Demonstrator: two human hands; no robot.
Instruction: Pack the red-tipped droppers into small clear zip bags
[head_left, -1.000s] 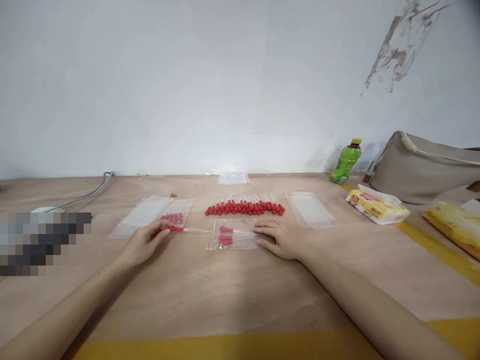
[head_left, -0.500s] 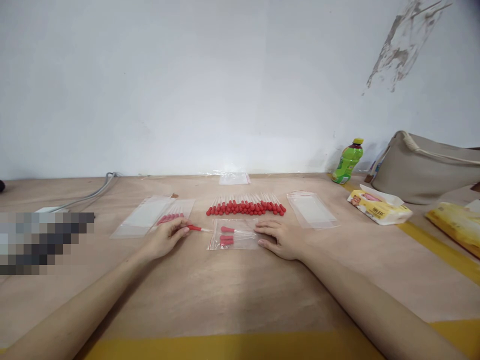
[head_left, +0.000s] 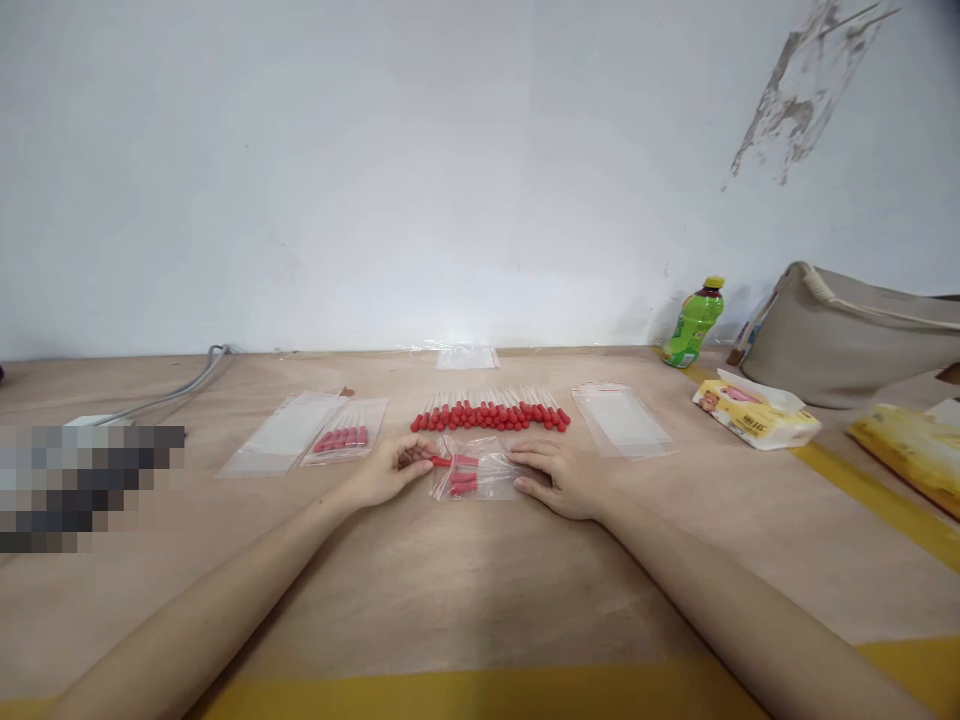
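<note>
My left hand (head_left: pixel 390 470) pinches the red rubber bulb of a dropper (head_left: pixel 442 462). Its thin clear tube points right, into the mouth of a clear zip bag (head_left: pixel 495 490). Inside that bag lie a few more red-bulbed droppers (head_left: pixel 463 482), partly blurred by the crumpled plastic. At the bag's right end, my right hand (head_left: pixel 559 482) holds the edge down with its fingers and thumb. Just beyond the bag is a row of several droppers (head_left: pixel 491 414), bulbs toward me. To the left, a filled zip bag (head_left: pixel 345 420) contains several droppers.
Flat zip bags lie at left (head_left: pixel 274 440), at right (head_left: pixel 624 420) and against the wall (head_left: pixel 466 357). Farther right are a green bottle (head_left: pixel 694 325), a yellow tissue pack (head_left: pixel 757 412) and a grey bag (head_left: pixel 847 340). A grey cable (head_left: pixel 187 387) runs on the left.
My left hand has moved right, bringing the dropper from outside the bag's mouth into it. The bag has crumpled and shifted slightly right. My right hand has stayed in place.
</note>
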